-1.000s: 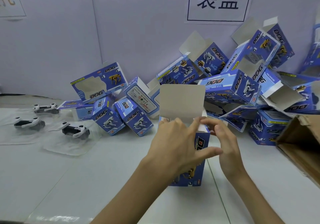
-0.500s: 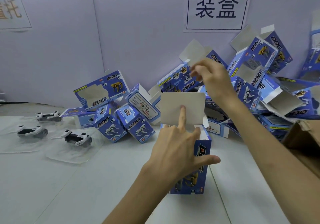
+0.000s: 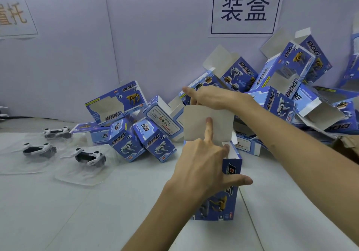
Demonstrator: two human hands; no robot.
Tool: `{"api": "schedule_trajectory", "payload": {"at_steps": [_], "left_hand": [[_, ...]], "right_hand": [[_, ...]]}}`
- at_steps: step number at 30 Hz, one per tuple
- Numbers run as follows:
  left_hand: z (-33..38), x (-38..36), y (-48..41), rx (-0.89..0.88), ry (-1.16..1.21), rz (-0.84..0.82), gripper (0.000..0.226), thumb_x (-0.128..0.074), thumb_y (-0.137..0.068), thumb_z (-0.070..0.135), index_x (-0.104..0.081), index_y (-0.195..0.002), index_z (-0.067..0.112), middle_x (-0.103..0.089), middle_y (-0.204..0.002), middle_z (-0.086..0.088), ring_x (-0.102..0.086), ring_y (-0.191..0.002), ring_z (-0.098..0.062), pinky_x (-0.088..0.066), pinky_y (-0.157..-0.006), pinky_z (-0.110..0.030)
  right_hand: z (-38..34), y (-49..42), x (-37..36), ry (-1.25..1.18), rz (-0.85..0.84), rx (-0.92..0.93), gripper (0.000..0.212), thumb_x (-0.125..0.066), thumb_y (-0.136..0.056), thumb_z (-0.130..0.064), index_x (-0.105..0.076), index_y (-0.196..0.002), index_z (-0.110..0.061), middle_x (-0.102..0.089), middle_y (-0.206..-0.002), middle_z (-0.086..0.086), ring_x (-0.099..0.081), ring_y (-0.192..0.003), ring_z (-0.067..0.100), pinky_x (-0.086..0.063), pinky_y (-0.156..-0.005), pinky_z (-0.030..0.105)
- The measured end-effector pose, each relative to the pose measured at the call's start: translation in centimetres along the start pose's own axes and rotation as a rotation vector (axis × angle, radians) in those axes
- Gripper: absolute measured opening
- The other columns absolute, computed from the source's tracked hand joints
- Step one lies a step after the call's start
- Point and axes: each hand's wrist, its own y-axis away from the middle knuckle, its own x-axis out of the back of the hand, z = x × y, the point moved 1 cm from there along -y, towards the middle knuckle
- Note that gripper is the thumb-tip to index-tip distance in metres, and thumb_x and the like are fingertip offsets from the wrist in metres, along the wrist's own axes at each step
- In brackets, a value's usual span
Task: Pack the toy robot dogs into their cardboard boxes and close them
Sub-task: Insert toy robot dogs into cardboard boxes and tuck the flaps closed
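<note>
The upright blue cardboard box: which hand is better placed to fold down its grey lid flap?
Likely the right hand: it is at the grey lid flap's top edge; the left hand steadies the blue cardboard box.

Front-left white desk (image 3: pixel 97 212) gives open passage. Heap of blue printed cardboard boxes (image 3: pixel 151 142) blocks the back; black-and-white toy robot dogs (image 3: pixel 89 156) crowd the far left.
</note>
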Motion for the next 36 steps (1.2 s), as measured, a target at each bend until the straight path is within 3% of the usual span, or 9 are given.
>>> {"api": "schedule_trajectory", "payload": {"at_steps": [3, 11, 13, 16, 21, 23, 26, 32, 36], "left_hand": [[0.0, 0.0, -0.1, -0.008, -0.012, 0.0, 0.089, -0.038, -0.071, 0.091, -0.056, -0.135, 0.033, 0.011, -0.162, -0.019, -0.068, -0.087, -0.031, -0.046, -0.076, -0.031], [0.0, 0.0, -0.2, -0.014, -0.014, 0.003, 0.088, -0.04, -0.07, 0.092, -0.056, -0.135, 0.034, 0.012, -0.162, -0.019, -0.066, -0.079, -0.029, -0.038, -0.069, -0.028], [-0.1, 0.0, -0.2, -0.021, 0.002, 0.021, 0.086, -0.041, -0.07, 0.091, -0.06, -0.131, 0.033, 0.008, -0.163, -0.02, -0.055, -0.064, -0.022, -0.038, -0.069, -0.028], [-0.1, -0.2, -0.1, -0.024, 0.005, 0.052, 0.086, -0.042, -0.069, 0.092, -0.061, -0.128, 0.032, 0.002, -0.163, -0.02, -0.041, -0.057, -0.018, -0.038, -0.066, -0.028], [-0.2, -0.8, -0.1, -0.031, -0.007, 0.09, 0.09, -0.041, -0.068, 0.093, -0.059, -0.131, 0.031, -0.016, -0.161, -0.02, -0.035, -0.053, -0.015, -0.039, -0.063, -0.029], [-0.2, -1.1, -0.2, -0.027, -0.044, 0.089, 0.095, -0.038, -0.068, 0.094, -0.054, -0.137, 0.03, -0.033, -0.154, -0.02, -0.039, -0.06, -0.018, -0.036, -0.06, -0.031], [-0.2, -1.7, -0.2, -0.028, -0.095, 0.115, 0.096, -0.034, -0.07, 0.094, -0.051, -0.138, 0.027, -0.064, -0.111, -0.01, -0.041, -0.065, -0.018, -0.032, -0.056, -0.032], [-0.3, -1.7, -0.4, -0.033, -0.075, 0.165, 0.092, -0.035, -0.072, 0.092, -0.056, -0.133, 0.026, -0.058, -0.079, 0.0, -0.041, -0.061, -0.017, -0.023, -0.05, -0.029], [-0.2, -1.9, -0.2, -0.018, -0.076, 0.195, 0.088, -0.035, -0.073, 0.092, -0.06, -0.127, 0.027, -0.068, -0.093, 0.001, -0.048, -0.069, -0.016, -0.031, -0.059, -0.03]], "right_hand": [[-0.8, 0.4, -0.1, -0.025, 0.071, 0.001, 0.078, -0.019, -0.1, -0.064, -0.063, -0.109, -0.001, -0.064, -0.114, 0.02, -0.058, -0.108, 0.036, -0.044, -0.092, 0.042], [-0.5, 1.4, -1.2, 0.247, 0.234, 0.084, 0.079, -0.01, -0.096, -0.069, -0.059, -0.084, -0.008, -0.062, -0.087, 0.013, -0.057, -0.084, 0.029, -0.045, -0.079, 0.041], [-0.3, 1.6, -1.9, 0.335, 0.299, 0.139, 0.077, -0.008, -0.098, -0.066, -0.059, -0.081, -0.01, -0.061, -0.082, 0.011, -0.056, -0.08, 0.027, -0.045, -0.077, 0.04], [-0.4, 1.9, -2.3, 0.405, 0.426, 0.208, 0.075, -0.008, -0.099, -0.064, -0.059, -0.079, -0.013, -0.061, -0.078, 0.009, -0.056, -0.077, 0.026, -0.044, -0.074, 0.039], [-1.1, 1.9, -2.5, 0.544, 0.407, 0.19, 0.07, -0.016, -0.101, -0.061, -0.063, -0.083, -0.011, -0.063, -0.083, 0.01, -0.058, -0.083, 0.028, -0.044, -0.077, 0.042], [-1.2, 2.0, -2.7, 0.55, 0.382, 0.198, 0.068, -0.021, -0.101, -0.06, -0.065, -0.088, -0.01, -0.065, -0.089, 0.011, -0.06, -0.088, 0.03, -0.044, -0.081, 0.042], [-1.0, 2.2, -3.6, 0.52, 0.357, 0.224, 0.062, -0.027, -0.103, -0.054, -0.067, -0.094, -0.008, -0.067, -0.095, 0.013, -0.061, -0.094, 0.032, -0.044, -0.084, 0.042], [-1.0, 3.2, -3.4, 0.56, 0.403, 0.282, 0.062, -0.027, -0.104, -0.052, -0.07, -0.093, -0.009, -0.069, -0.093, 0.014, -0.063, -0.092, 0.033, -0.045, -0.081, 0.042], [-1.3, 4.4, -3.7, 0.61, 0.453, 0.342, 0.046, -0.027, -0.107, -0.04, -0.064, -0.122, -0.019, -0.068, -0.107, 0.011, -0.061, -0.099, 0.032, -0.044, -0.082, 0.042]]}}
